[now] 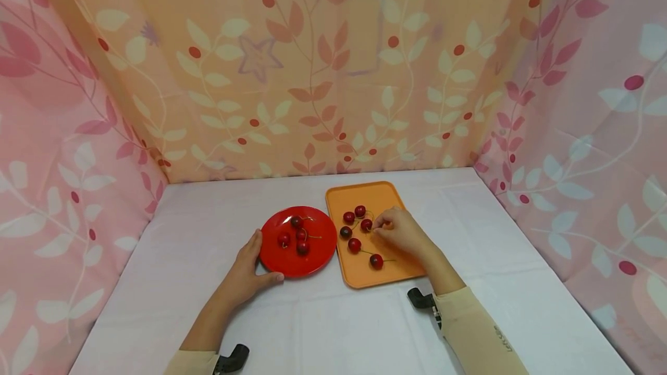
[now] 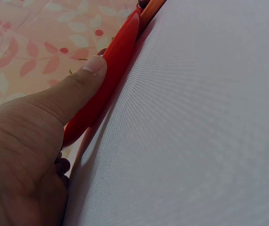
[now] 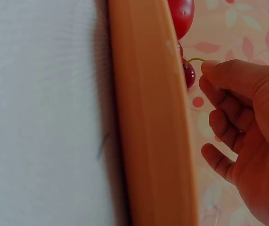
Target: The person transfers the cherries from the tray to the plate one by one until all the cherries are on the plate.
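Observation:
A red plate bearing several dark red cherries lies left of centre. My left hand holds its left side, fingers along the edge and thumb at the near rim. In the left wrist view that thumb lies against the plate's rim. Over the orange tray, my right hand pinches the stem of a cherry. The right wrist view shows this cherry with its thin green stem running to the thumb and fingertip; the tray's side partly hides the fruit.
Several more cherries with stems lie on the tray around the pinched one. Plate and tray sit side by side on a white cloth. Leaf-patterned curtains enclose the table at the back and both sides.

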### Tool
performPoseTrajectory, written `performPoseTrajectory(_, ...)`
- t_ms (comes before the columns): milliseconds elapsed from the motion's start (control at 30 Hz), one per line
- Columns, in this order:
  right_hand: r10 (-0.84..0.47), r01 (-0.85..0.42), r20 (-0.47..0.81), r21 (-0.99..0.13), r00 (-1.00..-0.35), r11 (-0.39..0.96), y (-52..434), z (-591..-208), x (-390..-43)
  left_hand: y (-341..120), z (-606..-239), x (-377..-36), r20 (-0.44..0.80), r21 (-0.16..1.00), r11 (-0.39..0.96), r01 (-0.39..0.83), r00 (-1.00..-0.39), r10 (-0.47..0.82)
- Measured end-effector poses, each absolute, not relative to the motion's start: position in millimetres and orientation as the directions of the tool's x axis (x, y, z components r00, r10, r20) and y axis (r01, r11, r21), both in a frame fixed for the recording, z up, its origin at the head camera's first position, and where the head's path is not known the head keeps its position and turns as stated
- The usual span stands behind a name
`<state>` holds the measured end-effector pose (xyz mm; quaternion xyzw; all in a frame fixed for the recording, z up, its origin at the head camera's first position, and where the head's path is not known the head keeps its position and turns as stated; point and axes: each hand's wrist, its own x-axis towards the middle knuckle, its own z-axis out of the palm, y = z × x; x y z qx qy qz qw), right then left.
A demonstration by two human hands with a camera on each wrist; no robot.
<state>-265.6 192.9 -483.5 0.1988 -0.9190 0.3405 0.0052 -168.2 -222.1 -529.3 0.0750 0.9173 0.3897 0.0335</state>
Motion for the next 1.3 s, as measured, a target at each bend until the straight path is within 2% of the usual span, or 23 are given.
performPoseTrajectory(200, -0.359, -0.373, 0.155, -0.623, -0.920, 0.687, 192.6, -477.7, -263.4, -221.6, -528.5, -168.3, -0.009, 0.718, 0.688, 0.103, -0.987, 0.158)
performPoseTrajectory(733, -0.419, -0.500, 0.282, -0.595, -0.863, 0.630, 187.8, -460.0, -258.7, -220.9, -527.5, -167.5, -0.002, 0.708, 0.697, 0.115, -0.986, 0.166)
performPoseTrajectory(1300, -0.472, -0.577, 0.333, -0.515, -0.816, 0.635, 162.0, -438.8, -253.6, -221.2, -526.3, -166.6, -0.016, 0.711, 0.696, 0.103, -0.987, 0.162)
